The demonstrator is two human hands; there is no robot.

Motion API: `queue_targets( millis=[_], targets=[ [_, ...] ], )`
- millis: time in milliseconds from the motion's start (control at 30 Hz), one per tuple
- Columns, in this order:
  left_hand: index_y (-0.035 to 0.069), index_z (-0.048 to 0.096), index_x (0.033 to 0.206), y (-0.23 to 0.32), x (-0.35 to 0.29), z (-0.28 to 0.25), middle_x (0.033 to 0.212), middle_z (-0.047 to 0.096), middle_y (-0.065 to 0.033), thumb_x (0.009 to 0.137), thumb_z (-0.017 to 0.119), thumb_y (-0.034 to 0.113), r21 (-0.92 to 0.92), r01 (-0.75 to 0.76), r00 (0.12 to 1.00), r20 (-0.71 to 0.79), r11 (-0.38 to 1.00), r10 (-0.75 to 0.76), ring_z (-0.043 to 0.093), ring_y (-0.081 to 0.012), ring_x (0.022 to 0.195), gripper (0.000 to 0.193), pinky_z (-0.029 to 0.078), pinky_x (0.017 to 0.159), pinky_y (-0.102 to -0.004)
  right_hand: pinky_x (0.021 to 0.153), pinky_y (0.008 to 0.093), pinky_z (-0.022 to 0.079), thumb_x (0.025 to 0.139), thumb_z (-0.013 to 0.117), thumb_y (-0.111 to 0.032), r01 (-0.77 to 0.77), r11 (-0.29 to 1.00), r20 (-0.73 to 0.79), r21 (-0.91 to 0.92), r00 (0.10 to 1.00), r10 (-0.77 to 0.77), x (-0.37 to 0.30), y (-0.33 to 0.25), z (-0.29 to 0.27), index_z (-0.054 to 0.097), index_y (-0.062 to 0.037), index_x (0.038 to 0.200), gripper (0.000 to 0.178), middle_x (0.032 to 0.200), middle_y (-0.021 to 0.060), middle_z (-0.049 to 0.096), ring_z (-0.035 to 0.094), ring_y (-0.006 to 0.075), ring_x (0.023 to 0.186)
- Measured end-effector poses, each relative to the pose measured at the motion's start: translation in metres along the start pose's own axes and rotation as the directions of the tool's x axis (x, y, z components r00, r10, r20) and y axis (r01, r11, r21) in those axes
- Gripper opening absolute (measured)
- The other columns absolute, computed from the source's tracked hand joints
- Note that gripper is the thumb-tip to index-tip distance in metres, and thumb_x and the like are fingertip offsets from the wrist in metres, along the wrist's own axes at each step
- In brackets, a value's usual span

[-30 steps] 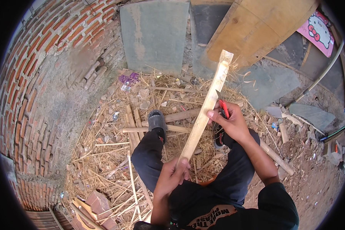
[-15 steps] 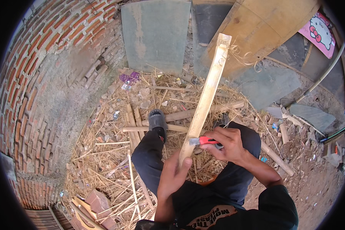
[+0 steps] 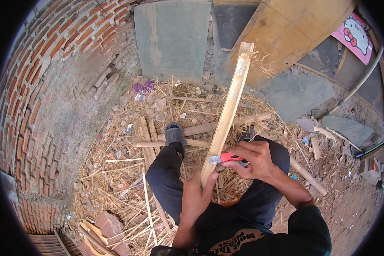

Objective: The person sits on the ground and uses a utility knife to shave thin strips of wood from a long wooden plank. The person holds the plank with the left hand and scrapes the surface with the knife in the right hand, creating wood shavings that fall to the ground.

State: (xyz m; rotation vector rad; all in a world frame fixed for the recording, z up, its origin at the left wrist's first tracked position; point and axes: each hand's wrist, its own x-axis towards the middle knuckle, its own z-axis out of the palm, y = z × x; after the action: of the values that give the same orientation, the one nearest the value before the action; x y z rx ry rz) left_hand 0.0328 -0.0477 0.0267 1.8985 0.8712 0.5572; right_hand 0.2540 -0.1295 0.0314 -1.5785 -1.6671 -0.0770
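Observation:
My left hand is closed round the lower end of a long split bamboo piece, which slants away from me and up to the right. Thin curled shavings cling near its far end. In my right hand is a red utility knife, gripped by the handle. Its short, wide blade lies across the bamboo just beyond my left hand. Both hands are over the gap between my knees.
Straw-like shavings, rubble and bamboo poles cover the ground round my feet. A brick wall rises on the left. Grey panels and a brown board lean at the back. A pole lies beside my right leg.
The bamboo piece has shifted slightly toward me and left, with my left hand moving slightly. The knife stays nearly where it was, still against the bamboo.

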Motion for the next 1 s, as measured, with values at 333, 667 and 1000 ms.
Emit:
queue_targets(
  millis=[333, 667, 1000],
  targets=[
    [-0.005, 0.07, 0.123, -0.005, -0.023, -0.007, 0.068, 0.065, -0.0165, 0.11, 0.07, 0.03, 0.012, 0.144, 0.99, 0.007, 0.99, -0.144, 0.066, -0.0274, 0.061, 0.038, 0.05, 0.059, -0.0403, 0.06, 0.0335, 0.058, 0.085, 0.093, -0.025, -0.086, 0.996, -0.1, -0.005, 0.991, 0.085, 0.023, 0.022, -0.018, 0.084, -0.0072, 0.102, 0.027, 0.091, 0.0098, 0.081, 0.077, 0.0246, 0.069],
    [-0.005, 0.072, 0.114, -0.02, -0.047, -0.007, 0.066, 0.066, -0.0194, 0.109, 0.071, 0.032, 0.052, 0.184, 0.982, 0.041, 0.981, -0.187, 0.069, -0.0361, 0.057, 0.038, 0.05, 0.058, -0.0431, 0.07, 0.0366, 0.061, 0.088, 0.088, -0.024, -0.242, 0.97, -0.239, 0.009, 0.942, 0.237, 0.056, 0.067, -0.034, 0.083, -0.0008, 0.104, 0.028, 0.091, 0.0163, 0.081, 0.079, 0.0308, 0.078],
    [-0.003, 0.073, 0.118, -0.03, -0.048, -0.008, 0.066, 0.066, -0.0165, 0.107, 0.073, 0.033, -0.003, 0.135, 0.989, 0.063, 0.991, -0.134, 0.066, -0.0294, 0.057, 0.038, 0.05, 0.058, -0.0411, 0.059, 0.0286, 0.045, 0.11, 0.07, -0.029, -0.5, 0.297, 0.353, 0.813, 0.83, 0.432, 0.046, 0.094, -0.043, 0.075, 0.0024, 0.119, 0.033, 0.083, 0.0015, 0.072, 0.056, 0.0083, 0.066]
  ],
)
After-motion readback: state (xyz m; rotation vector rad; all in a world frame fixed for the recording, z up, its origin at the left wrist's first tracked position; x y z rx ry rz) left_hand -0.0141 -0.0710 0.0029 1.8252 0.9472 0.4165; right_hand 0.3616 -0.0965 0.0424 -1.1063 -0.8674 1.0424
